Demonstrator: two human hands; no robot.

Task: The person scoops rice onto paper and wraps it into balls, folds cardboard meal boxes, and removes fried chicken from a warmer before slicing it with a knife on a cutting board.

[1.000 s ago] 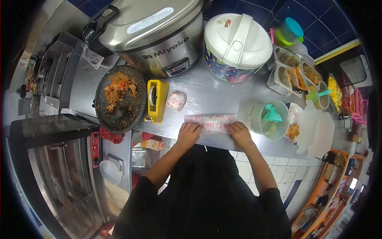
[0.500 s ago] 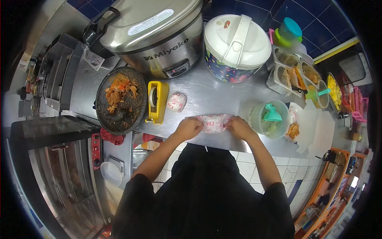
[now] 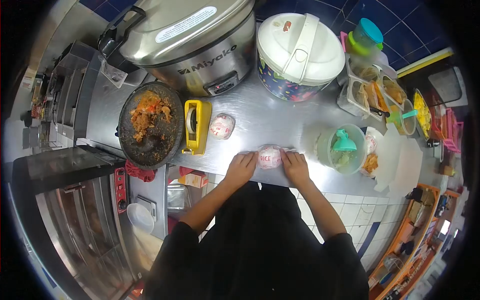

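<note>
A paper-wrapped rice packet (image 3: 270, 159), white with red RICE print, lies at the front edge of the steel counter. My left hand (image 3: 241, 169) is closed on its left side, fingers bent against the paper. On the opposite side my right hand (image 3: 296, 168) grips the wrapper, with a bit of paper showing past its fingers. The packet looks rounded between my hands; its underside is hidden. A second wrapped rice packet (image 3: 221, 126) rests to the upper left, beside a yellow tape dispenser (image 3: 198, 127).
A stone mortar (image 3: 150, 125) with orange-brown food sits at left. Behind stand a large steel rice cooker (image 3: 200, 60) and a white-lidded container (image 3: 300, 55). At right are a clear tub (image 3: 345, 162) with a teal scoop (image 3: 345, 141), an open paper box (image 3: 400, 165) and several food containers (image 3: 367, 95).
Both hands have moved inward and the wrapper's side ends have been folded in. The packet has gone from wide to compact and round.
</note>
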